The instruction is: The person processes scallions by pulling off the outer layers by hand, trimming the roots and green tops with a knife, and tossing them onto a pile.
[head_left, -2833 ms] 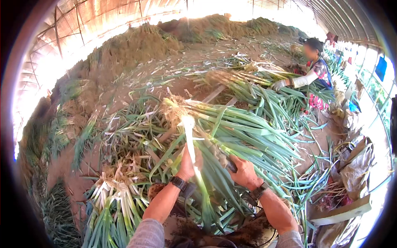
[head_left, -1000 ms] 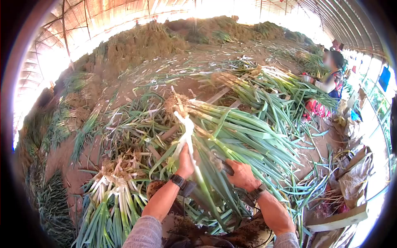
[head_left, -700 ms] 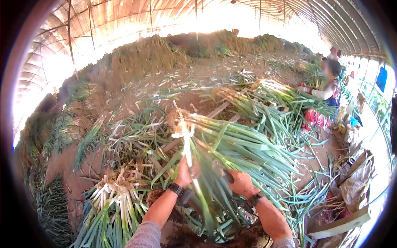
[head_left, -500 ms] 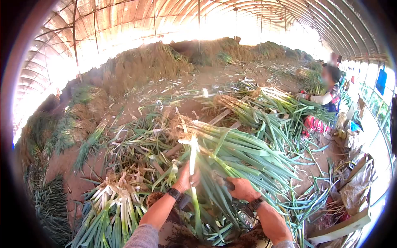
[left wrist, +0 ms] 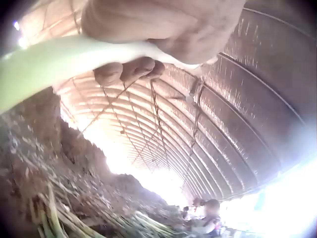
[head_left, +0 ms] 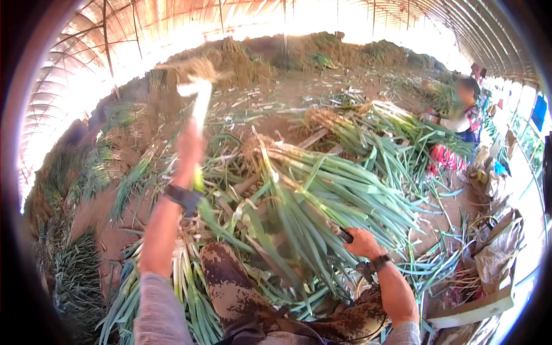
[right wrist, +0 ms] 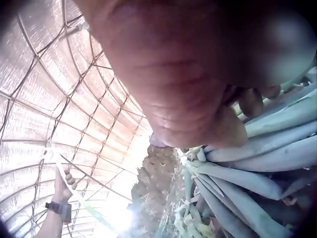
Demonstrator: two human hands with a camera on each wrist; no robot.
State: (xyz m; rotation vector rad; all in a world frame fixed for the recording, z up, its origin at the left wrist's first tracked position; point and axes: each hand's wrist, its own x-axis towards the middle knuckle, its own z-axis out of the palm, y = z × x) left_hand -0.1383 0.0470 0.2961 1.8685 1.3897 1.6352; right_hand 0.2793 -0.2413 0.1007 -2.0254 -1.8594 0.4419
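My left hand is raised at the left and grips the white stalk of a leek, its roots blurred at the top. In the left wrist view the fingers of my left hand curl round the pale stalk. My right hand holds a dark handle beside the green leaves; the far end of the tool is hard to make out. A large leek bundle lies in front of my knees, roots to the upper left. The right wrist view shows my right hand close above leaves.
Trimmed leeks lie by my left knee. Another person works at the right behind more leeks. A pale board and crumpled sacking are at the lower right. Heaps stand at the back under the arched roof.
My left hand has swung up and left with the gripped leek, away from the bundle. My right hand has moved slightly right and up, still holding the dark handle.
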